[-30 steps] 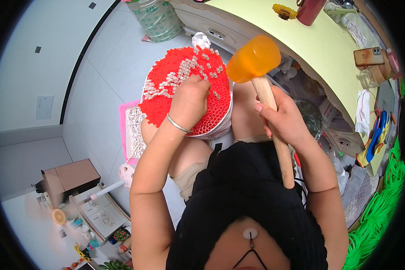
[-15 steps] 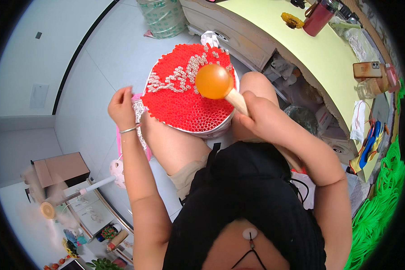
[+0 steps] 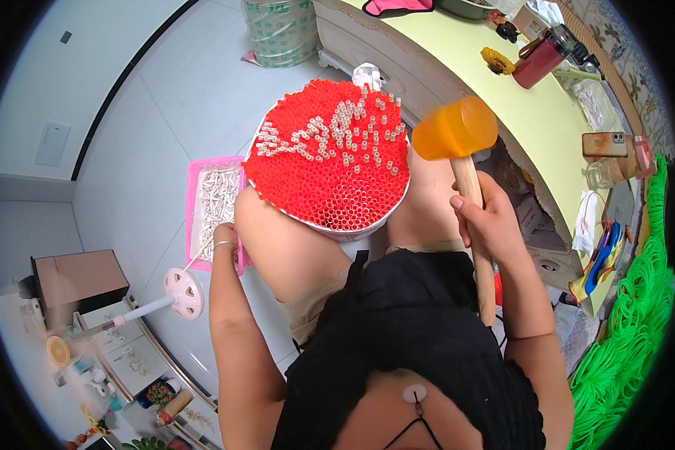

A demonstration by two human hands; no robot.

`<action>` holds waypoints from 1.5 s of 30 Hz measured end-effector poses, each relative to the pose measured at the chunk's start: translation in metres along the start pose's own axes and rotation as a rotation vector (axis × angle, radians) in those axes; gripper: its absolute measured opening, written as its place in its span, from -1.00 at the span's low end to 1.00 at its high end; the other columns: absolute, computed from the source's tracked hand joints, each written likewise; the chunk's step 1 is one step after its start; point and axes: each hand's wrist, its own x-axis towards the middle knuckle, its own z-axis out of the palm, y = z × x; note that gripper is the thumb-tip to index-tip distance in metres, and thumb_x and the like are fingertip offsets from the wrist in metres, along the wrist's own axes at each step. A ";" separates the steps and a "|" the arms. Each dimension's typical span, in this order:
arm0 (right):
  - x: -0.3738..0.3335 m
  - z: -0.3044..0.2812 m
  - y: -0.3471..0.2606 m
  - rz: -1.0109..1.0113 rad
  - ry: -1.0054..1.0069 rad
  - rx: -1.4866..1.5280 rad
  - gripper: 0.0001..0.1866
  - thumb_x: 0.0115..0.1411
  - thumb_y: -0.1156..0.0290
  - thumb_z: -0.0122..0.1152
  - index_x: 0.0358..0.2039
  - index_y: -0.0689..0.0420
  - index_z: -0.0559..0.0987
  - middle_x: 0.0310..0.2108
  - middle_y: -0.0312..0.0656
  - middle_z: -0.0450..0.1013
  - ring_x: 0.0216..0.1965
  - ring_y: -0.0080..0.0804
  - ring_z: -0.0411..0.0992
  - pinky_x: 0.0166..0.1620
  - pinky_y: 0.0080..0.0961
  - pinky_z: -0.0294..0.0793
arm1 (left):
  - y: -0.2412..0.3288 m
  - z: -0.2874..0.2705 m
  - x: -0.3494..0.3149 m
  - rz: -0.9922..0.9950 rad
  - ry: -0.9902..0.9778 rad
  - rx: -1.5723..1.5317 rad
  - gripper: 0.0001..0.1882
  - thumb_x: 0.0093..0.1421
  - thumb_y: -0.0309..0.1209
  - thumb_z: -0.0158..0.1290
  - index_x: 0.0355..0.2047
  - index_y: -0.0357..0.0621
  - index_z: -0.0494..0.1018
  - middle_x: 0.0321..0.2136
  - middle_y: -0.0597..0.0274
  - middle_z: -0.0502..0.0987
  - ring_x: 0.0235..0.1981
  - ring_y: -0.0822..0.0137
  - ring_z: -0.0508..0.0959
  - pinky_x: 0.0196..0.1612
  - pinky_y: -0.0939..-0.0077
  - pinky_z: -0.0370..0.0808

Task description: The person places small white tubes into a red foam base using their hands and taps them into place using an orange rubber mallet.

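Observation:
My right hand (image 3: 489, 219) is wrapped round the wooden handle (image 3: 469, 184) of a rubber mallet, whose orange head (image 3: 455, 129) is raised over my right knee. Between my legs stands a round white tub (image 3: 358, 234), packed with upright red tubes (image 3: 307, 176). Short white pegs (image 3: 296, 136) poke up from some of those tubes, mostly in a band across the far half. On the left, my left hand (image 3: 226, 234) reaches down at the near end of a pink basket (image 3: 193, 187) filled with loose white pegs (image 3: 217, 196). Its fingers are mostly hidden.
A pale yellow curved tabletop (image 3: 536, 127) runs along the right, bearing a red flask (image 3: 540, 64), a phone (image 3: 604, 144) and gloves (image 3: 606, 259). Bright green cord (image 3: 630, 345) is heaped at lower right. A pink-and-white round stand base (image 3: 184, 293) lies left of my forearm.
My left hand has moved back from beside the tub to the basket of white pegs. My right hand has carried the mallet rightward, away from above the red tubes.

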 end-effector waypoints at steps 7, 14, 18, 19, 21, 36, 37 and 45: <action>-0.001 -0.005 0.011 0.001 0.013 0.041 -0.65 0.25 0.42 0.22 -0.02 0.28 0.38 -0.59 -0.34 0.33 -0.74 -0.64 0.28 -0.64 -0.66 0.28 | 0.003 -0.036 0.002 -0.013 0.199 0.005 -0.92 0.01 -0.44 0.21 -0.50 -0.17 0.62 -0.52 0.03 0.64 -0.47 0.20 0.62 -0.29 0.31 0.54; 0.006 -0.005 0.011 0.029 -0.074 0.060 -0.60 0.24 0.41 0.24 0.02 0.28 0.39 -0.56 -0.36 0.35 -0.72 -0.67 0.30 -0.63 -0.68 0.32 | 0.217 -0.127 -0.115 0.430 0.369 -0.910 -0.95 0.22 -0.59 0.13 -0.33 -0.25 0.57 -0.40 0.32 0.59 -0.42 0.53 0.49 -0.32 0.64 0.44; 0.005 -0.002 0.011 0.004 -0.100 0.072 -0.62 0.24 0.40 0.25 0.02 0.26 0.41 -0.53 -0.35 0.38 -0.71 -0.67 0.30 -0.62 -0.68 0.32 | 0.330 -0.124 -0.206 0.822 0.065 -0.668 -0.93 0.13 -0.55 0.22 -0.35 -0.22 0.59 -0.37 0.20 0.62 -0.37 0.36 0.58 -0.28 0.51 0.49; 0.006 -0.001 0.010 -0.004 -0.126 0.058 -0.62 0.24 0.40 0.25 0.02 0.26 0.41 -0.52 -0.34 0.40 -0.71 -0.67 0.31 -0.62 -0.69 0.32 | 0.344 -0.119 -0.212 0.884 0.052 -0.614 -0.94 0.10 -0.54 0.23 -0.38 -0.21 0.59 -0.38 0.16 0.61 -0.36 0.28 0.57 -0.26 0.46 0.49; 0.006 0.001 0.010 -0.011 -0.144 0.051 -0.62 0.24 0.40 0.24 0.02 0.26 0.42 -0.51 -0.32 0.41 -0.70 -0.67 0.31 -0.62 -0.69 0.32 | 0.362 -0.106 -0.205 1.074 0.116 -0.454 -0.92 0.06 -0.54 0.23 -0.40 -0.20 0.58 -0.39 0.12 0.59 -0.33 0.18 0.54 -0.21 0.37 0.46; 0.002 -0.003 0.012 0.009 -0.178 -0.022 -0.63 0.25 0.40 0.23 0.00 0.26 0.41 -0.45 -0.27 0.44 -0.68 -0.65 0.33 -0.62 -0.67 0.34 | 0.382 -0.082 -0.190 1.291 0.356 0.080 -0.90 0.00 -0.48 0.24 -0.48 -0.17 0.52 -0.49 0.11 0.48 -0.35 0.04 0.45 -0.21 0.20 0.38; 0.001 -0.001 0.011 0.018 -0.180 -0.032 -0.63 0.25 0.40 0.23 0.01 0.26 0.41 -0.45 -0.27 0.44 -0.68 -0.65 0.33 -0.62 -0.67 0.34 | 0.381 -0.082 -0.190 1.287 0.359 0.076 -0.90 0.00 -0.48 0.24 -0.48 -0.17 0.52 -0.49 0.11 0.48 -0.35 0.04 0.45 -0.21 0.20 0.38; 0.000 0.006 0.006 -0.028 -0.171 -0.088 -0.61 0.24 0.39 0.25 0.02 0.27 0.42 -0.46 -0.27 0.44 -0.69 -0.65 0.33 -0.62 -0.67 0.35 | 0.380 -0.099 -0.186 1.312 0.214 0.065 -0.93 -0.02 -0.50 0.23 -0.52 -0.17 0.55 -0.53 0.12 0.52 -0.39 0.06 0.51 -0.29 0.18 0.45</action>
